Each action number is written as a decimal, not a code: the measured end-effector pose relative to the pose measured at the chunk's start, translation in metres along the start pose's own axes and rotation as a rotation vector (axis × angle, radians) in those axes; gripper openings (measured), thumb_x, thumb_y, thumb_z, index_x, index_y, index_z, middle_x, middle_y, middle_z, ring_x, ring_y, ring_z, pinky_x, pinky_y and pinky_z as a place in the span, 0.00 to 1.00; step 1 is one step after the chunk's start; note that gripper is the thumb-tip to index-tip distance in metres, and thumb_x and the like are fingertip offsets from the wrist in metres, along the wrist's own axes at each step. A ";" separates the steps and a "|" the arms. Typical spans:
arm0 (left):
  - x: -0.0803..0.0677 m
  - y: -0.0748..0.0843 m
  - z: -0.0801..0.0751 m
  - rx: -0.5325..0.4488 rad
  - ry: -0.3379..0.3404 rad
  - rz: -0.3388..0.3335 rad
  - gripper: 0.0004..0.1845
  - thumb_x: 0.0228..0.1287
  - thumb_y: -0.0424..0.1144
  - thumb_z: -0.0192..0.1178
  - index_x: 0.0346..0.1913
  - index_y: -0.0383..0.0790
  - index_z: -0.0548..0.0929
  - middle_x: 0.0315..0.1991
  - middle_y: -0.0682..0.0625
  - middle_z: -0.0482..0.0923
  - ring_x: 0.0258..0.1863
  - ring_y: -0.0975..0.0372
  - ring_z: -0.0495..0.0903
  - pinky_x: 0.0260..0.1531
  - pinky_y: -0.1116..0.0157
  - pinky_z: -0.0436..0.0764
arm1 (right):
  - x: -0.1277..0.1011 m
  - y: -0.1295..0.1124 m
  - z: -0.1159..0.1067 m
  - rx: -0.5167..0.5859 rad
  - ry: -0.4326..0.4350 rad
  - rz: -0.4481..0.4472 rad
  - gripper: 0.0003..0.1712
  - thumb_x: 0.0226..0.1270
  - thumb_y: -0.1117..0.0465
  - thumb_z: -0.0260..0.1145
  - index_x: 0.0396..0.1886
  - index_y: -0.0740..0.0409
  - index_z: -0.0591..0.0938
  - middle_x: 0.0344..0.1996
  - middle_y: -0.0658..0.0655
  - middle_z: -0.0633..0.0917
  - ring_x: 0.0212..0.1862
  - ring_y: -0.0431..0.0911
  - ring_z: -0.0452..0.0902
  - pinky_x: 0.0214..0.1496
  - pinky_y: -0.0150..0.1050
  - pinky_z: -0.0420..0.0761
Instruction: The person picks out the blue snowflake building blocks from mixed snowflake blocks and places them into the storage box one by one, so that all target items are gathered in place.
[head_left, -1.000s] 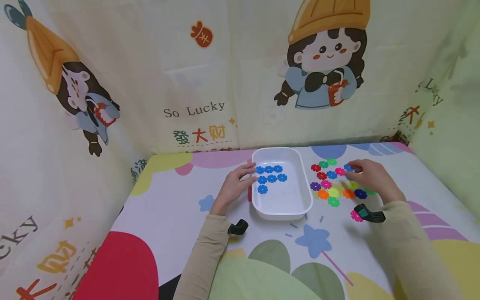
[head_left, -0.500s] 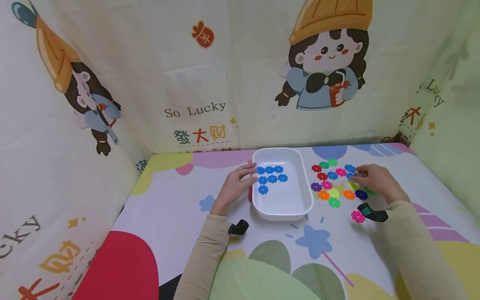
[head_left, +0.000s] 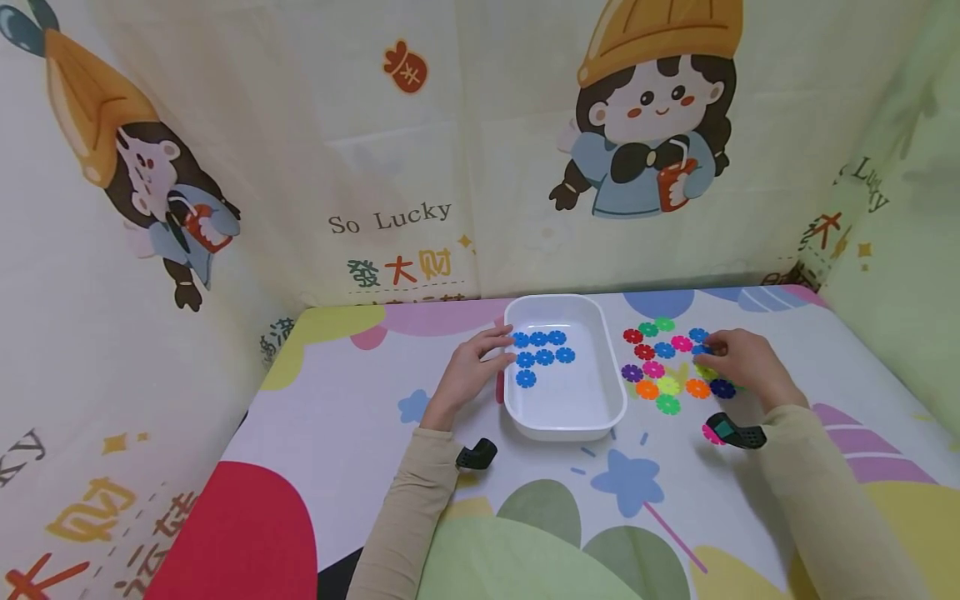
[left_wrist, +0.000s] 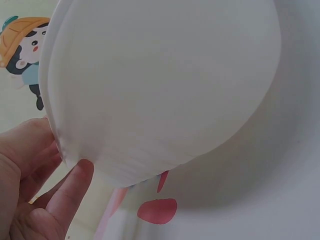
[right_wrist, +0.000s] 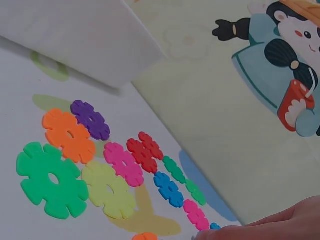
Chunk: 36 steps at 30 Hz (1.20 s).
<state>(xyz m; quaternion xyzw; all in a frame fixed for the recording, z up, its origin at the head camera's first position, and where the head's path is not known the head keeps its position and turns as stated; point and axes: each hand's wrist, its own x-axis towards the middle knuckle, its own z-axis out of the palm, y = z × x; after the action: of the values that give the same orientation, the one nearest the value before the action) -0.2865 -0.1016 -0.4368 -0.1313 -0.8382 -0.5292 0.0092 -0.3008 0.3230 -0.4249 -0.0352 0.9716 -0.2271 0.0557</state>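
Note:
A white plastic tray point(head_left: 558, 417) stands mid-table with several blue flower-shaped plastic discs point(head_left: 544, 357) inside, set out in rows. My left hand point(head_left: 468, 367) touches the tray's left side, fingertips at the rim and thumb against the outer wall; the left wrist view shows these fingers point(left_wrist: 72, 187) close up. To the right of the tray, my right hand point(head_left: 750, 358) reaches into loose coloured discs. Its thumb and index finger are at the edges of a blue disc point(head_left: 701, 350), partly covered; I cannot tell if they pinch it. Another blue disc point(head_left: 699, 335) lies just beyond.
Loose discs lie right of the tray: red point(head_left: 643, 352), green point(head_left: 667, 405), orange point(head_left: 697, 389), purple point(head_left: 632, 373), pink point(head_left: 653, 369) and others. A pink disc point(head_left: 711, 433) is partly behind the right wristband point(head_left: 738, 433). A printed curtain point(head_left: 465, 150) backs the patterned table.
My right hand has moved slightly right and nearer, from beside the pink disc to the lower blue disc, then slightly left. My left hand and the tray have stayed put.

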 end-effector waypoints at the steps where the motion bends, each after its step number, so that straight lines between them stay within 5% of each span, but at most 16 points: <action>1: 0.000 0.000 0.000 -0.001 -0.002 0.005 0.19 0.65 0.43 0.65 0.57 0.43 0.83 0.65 0.63 0.71 0.71 0.64 0.62 0.65 0.56 0.70 | 0.000 0.000 0.001 0.001 0.009 0.002 0.32 0.66 0.55 0.67 0.57 0.79 0.73 0.49 0.76 0.78 0.47 0.65 0.73 0.52 0.64 0.75; 36: -0.002 0.001 0.000 -0.014 -0.007 0.005 0.21 0.65 0.44 0.65 0.59 0.40 0.82 0.66 0.62 0.71 0.71 0.62 0.61 0.65 0.54 0.69 | 0.004 -0.002 0.008 -0.041 0.069 -0.100 0.23 0.65 0.64 0.65 0.54 0.78 0.76 0.46 0.77 0.74 0.47 0.67 0.72 0.51 0.64 0.76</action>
<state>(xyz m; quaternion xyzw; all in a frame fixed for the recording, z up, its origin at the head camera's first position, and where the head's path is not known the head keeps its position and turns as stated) -0.2846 -0.1010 -0.4358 -0.1353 -0.8342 -0.5346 0.0066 -0.3038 0.3174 -0.4319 -0.0769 0.9745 -0.2106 0.0102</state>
